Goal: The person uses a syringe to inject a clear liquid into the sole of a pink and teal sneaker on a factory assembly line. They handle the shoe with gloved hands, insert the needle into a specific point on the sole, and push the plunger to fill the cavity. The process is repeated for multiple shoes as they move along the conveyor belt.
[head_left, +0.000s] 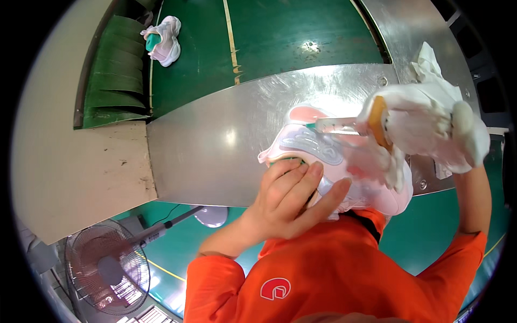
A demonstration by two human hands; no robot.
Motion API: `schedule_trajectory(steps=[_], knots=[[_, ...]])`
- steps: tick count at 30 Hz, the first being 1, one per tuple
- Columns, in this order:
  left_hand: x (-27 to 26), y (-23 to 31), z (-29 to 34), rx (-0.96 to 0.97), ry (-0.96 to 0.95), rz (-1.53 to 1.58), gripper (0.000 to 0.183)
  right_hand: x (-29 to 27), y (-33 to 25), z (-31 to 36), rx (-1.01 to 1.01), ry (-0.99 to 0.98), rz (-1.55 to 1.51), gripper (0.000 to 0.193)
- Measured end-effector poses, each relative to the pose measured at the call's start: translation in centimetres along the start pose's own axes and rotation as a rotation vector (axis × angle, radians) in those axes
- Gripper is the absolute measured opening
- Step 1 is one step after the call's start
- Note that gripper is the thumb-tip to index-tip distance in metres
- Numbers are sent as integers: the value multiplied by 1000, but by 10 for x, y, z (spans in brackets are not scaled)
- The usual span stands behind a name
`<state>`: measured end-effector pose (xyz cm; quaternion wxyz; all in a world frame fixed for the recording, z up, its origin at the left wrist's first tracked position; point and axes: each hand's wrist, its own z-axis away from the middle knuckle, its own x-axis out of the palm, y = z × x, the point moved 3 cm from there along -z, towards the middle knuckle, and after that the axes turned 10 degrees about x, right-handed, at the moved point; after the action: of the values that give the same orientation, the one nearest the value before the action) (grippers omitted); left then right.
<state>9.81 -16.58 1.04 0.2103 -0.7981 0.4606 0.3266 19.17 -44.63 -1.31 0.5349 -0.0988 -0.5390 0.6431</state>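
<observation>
A pale pink and white sneaker point(309, 144) lies on its side on the metal ledge close to my body. My left hand point(285, 196) is bare and closed over the shoe's opening, its fingers hooked into the collar. In my right hand point(431, 118), covered by a loose white glove, is a clear syringe point(340, 126) with a small teal tip. That tip points left and is at the shoe's side, by the sole; whether it touches cannot be made out. Blur and the glove hide the right fingers. A yellow-orange band shows beside the syringe's rear end.
Another pale sneaker point(164, 40) with a green insert rests on the green conveyor belt point(285, 35) at the far left. Green flaps point(116, 64) hang by a beige panel point(75, 172). The metal ledge point(215, 151) spans the front. A fan point(107, 269) stands lower left.
</observation>
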Motion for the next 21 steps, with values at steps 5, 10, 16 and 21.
schedule_trajectory(steps=[5,10,16,21], knots=[[3,6,6,-65,18,0,36,-22,1,27,83,117,-60,69],[2,10,6,-124,-37,-14,35,7,-33,32,146,159,145,70],[0,7,-1,-112,-78,-19,26,46,-65,28,220,171,348,72],[7,5,-3,-103,-27,-31,31,73,-81,20,267,173,484,74]])
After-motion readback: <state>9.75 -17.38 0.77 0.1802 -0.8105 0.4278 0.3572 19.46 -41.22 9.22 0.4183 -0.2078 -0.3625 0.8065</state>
